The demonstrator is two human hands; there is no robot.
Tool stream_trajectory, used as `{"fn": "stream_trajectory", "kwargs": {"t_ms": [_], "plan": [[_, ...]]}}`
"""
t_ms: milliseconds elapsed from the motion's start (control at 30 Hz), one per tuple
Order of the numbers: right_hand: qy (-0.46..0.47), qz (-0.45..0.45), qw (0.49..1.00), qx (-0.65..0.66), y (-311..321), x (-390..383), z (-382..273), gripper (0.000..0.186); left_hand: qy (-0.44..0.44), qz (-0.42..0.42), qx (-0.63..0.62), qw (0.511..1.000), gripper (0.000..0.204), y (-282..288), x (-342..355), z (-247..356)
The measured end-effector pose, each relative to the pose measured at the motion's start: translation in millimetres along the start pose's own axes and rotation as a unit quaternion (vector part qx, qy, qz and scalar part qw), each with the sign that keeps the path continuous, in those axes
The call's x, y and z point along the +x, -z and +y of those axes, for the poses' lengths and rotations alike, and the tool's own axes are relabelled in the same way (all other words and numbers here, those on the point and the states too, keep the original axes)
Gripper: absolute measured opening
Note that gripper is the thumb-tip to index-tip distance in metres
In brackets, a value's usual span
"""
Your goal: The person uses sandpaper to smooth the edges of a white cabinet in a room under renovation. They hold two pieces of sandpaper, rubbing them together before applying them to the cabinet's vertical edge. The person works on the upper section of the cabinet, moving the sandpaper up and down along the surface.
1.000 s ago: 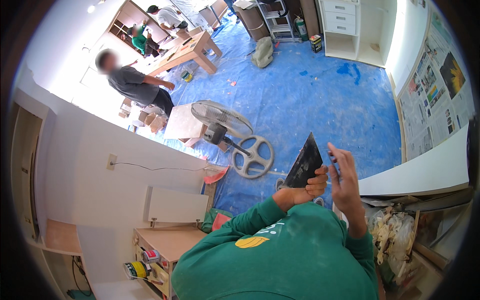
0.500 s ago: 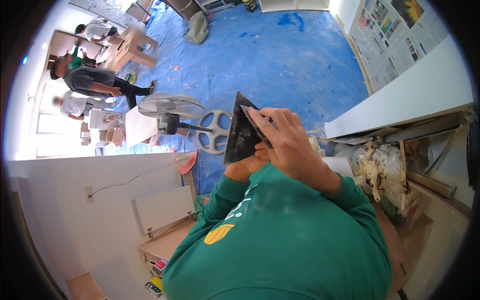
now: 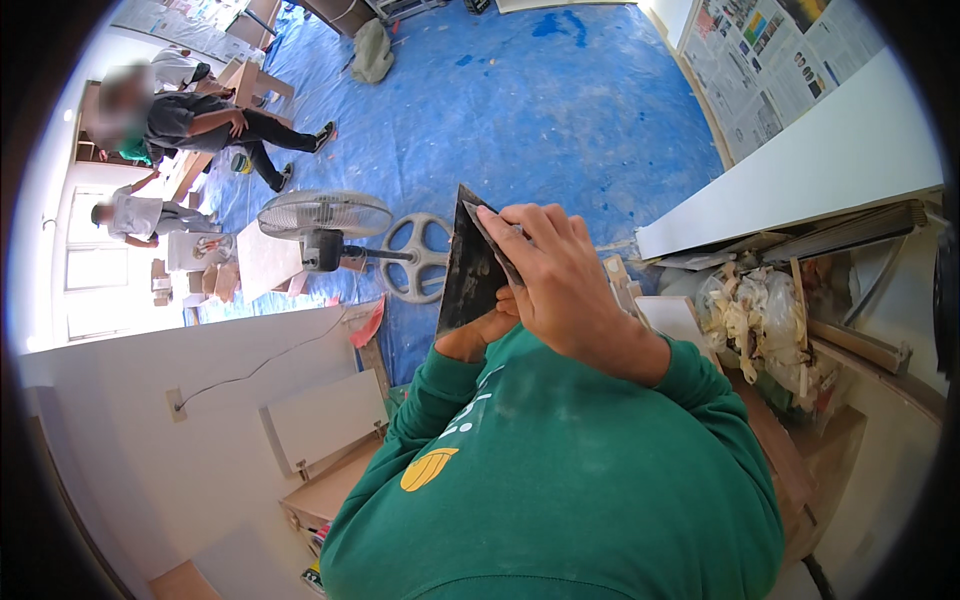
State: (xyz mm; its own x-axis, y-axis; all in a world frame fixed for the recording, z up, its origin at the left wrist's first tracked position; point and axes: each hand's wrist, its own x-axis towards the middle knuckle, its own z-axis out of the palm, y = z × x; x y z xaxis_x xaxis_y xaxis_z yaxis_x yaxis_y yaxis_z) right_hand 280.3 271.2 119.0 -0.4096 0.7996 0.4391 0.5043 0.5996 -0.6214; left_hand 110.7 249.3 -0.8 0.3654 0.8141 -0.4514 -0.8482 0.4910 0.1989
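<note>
In front of my chest, a dark, flat putty board (image 3: 464, 280), pointed at the top and smeared with pale marks, is tilted up on edge. My left hand (image 3: 484, 331) is closed on it from behind and below; the board hides most of those fingers. In my right hand (image 3: 568, 290) is a thin grey putty knife (image 3: 488, 235), index finger stretched along its blade. The blade lies against or very close to the board's right side. The knife's handle is hidden inside the hand.
A standing fan (image 3: 325, 225) with a wheel-like base rises from the blue floor sheeting (image 3: 560, 120). To the right are a white ledge (image 3: 790, 160) and a clear plastic bag of scraps (image 3: 765, 320). Several people, one in a dark shirt (image 3: 172, 118), are at the far left.
The view has shifted slightly, and the board and both hands sit a little further left in it. The person in the dark shirt has stepped forward. My grip looks the same.
</note>
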Motion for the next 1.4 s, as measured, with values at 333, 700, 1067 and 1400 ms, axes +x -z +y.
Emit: {"fn": "stream_trajectory", "kwargs": {"t_ms": [333,700,1067,1400], "plan": [[-0.022,-0.026,0.999,0.022,3.8,3.4,7.6,0.064,0.077,-0.041,-0.061,0.994,0.024,20.7,3.9,4.6],[-0.037,-0.038,0.998,0.029,4.6,7.9,10.8,0.055,-0.053,-0.065,0.284,0.955,0.028,12.9,6.9,0.0],[-0.036,-0.022,0.998,0.039,3.4,9.1,12.5,0.046,-0.021,-0.059,0.197,0.978,0.033,-12.8,1.3,-1.2],[-0.059,0.017,0.99,0.124,-5.7,13.0,16.2,0.037,0.036,-0.108,0.099,0.989,0.039,-2.5,1.5,-1.1]]}}
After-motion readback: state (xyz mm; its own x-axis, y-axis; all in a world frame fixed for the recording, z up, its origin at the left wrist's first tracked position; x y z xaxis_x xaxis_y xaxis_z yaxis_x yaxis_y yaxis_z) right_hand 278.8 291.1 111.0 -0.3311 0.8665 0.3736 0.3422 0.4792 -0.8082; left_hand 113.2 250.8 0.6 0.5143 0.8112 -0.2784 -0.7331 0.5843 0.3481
